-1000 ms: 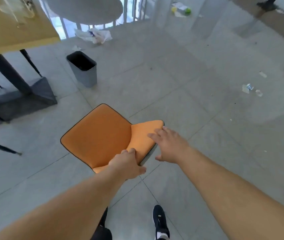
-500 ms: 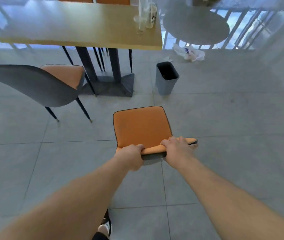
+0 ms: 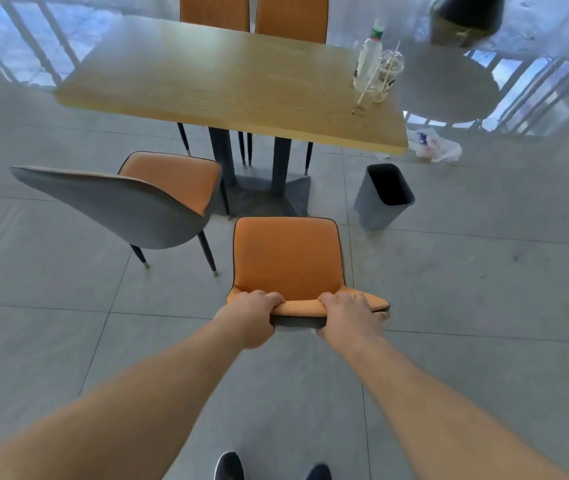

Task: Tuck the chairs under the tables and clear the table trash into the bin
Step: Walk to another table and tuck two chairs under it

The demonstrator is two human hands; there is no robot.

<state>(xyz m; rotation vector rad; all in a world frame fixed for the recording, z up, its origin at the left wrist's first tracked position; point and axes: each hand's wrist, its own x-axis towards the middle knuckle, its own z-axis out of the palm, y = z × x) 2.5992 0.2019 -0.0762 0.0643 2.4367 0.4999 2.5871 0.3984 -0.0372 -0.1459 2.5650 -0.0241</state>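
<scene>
Chair [image 3: 286,258] now swung square to the surface [image 3: 227,77], left hand [image 3: 251,315] and right hand [image 3: 348,315] fingers clamped on its backrest; ready to push under

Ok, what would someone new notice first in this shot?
Both hands, left hand and right hand, grip the backrest of an orange chair at centre, facing the wooden table. A second chair stands skewed to its left. Bottle and cups sit on the table's right end, above a grey bin on the floor.

Far chairs [image 3: 251,13] cropped at the top edge — shoes [image 3: 229,466] at the bottom — held chair's [image 3: 288,258] legs hidden beneath its seat.
</scene>
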